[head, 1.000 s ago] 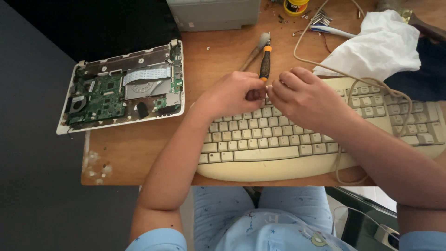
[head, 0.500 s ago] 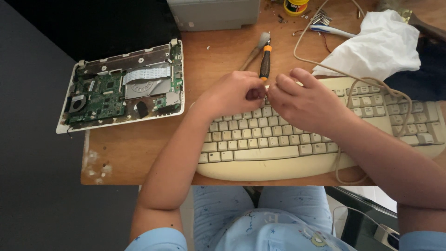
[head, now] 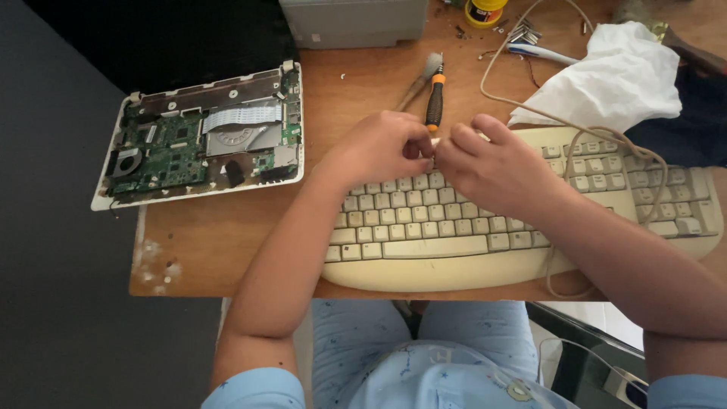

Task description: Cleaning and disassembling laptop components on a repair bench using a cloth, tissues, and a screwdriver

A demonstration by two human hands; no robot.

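Head view: left hand (head: 379, 148) and right hand (head: 496, 167) meet fingertip to fingertip over the top row of a cream keyboard (head: 469, 235), pinching something small between them; too hidden to tell what. Keyboard lies along the table's (head: 227, 242) near edge. Orange-and-black screwdriver (head: 435, 98) just beyond the hands. Opened laptop base (head: 201, 140) at the left edge; white cloth (head: 606, 79) toward the far right corner.

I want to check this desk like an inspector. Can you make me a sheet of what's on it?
Surface: wooden table, pale stains at its left front corner.
Job's things: cream keyboard; screwdriver just beyond the hands.
Clutter: opened laptop base, white cloth, yellow jar, grey box.
Grippers: left hand and right hand pinched together over the top key row; anything held is hidden.
Cables: beige cord looped across the keyboard.
Surroundings: dark floor.
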